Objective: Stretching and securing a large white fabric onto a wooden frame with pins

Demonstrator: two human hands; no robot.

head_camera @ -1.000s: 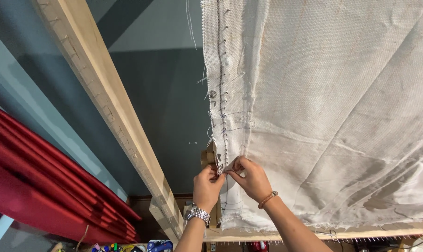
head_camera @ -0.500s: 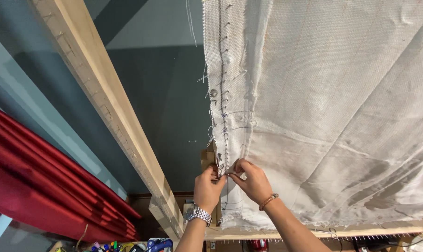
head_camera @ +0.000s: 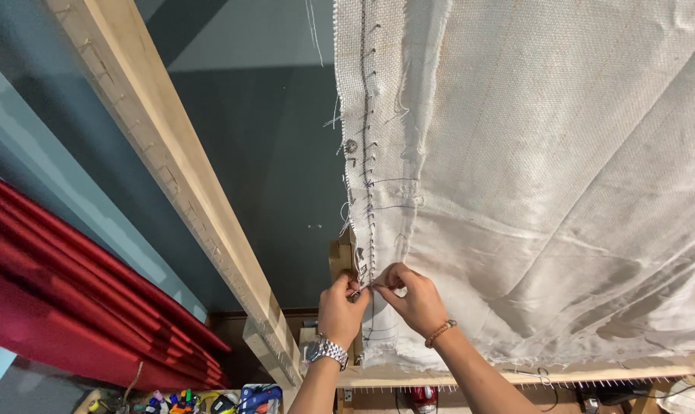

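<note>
A: Where is the cloth held?

B: The white woven cloth [head_camera: 531, 176] is stretched on a wooden frame [head_camera: 171, 165]. Its stitched left edge [head_camera: 365, 153] is pinched low down, just above the bottom bar [head_camera: 593, 369], by both hands at one spot.

A: Left hand?

B: The left hand [head_camera: 341, 307] is raised from below, wrist bent back, a metal watch [head_camera: 328, 351] worn on it. Fingers are curled narrow at the edge of the cloth, thumb and forefinger pressed together. Something thin seems gripped there; what it is cannot be told, too small.

A: Right hand?

B: The right hand [head_camera: 412, 297] is brought in from the right, forearm angled up, a beaded bracelet [head_camera: 439, 333] worn at the wrist. Its fingertips are closed tight on the cloth edge, touching the left hand's fingertips. The cloth lies under and behind the palm.

A: Thread seen?

B: Loose thread ends are seen hanging along the stitched edge; none can be traced into the grip.

A: Surroundings?

B: Red fabric [head_camera: 64, 314] is folded at far left, well apart from the hands. Small coloured items [head_camera: 209, 400] are seen at the bottom, below the frame. A dark wall is seen behind.
</note>
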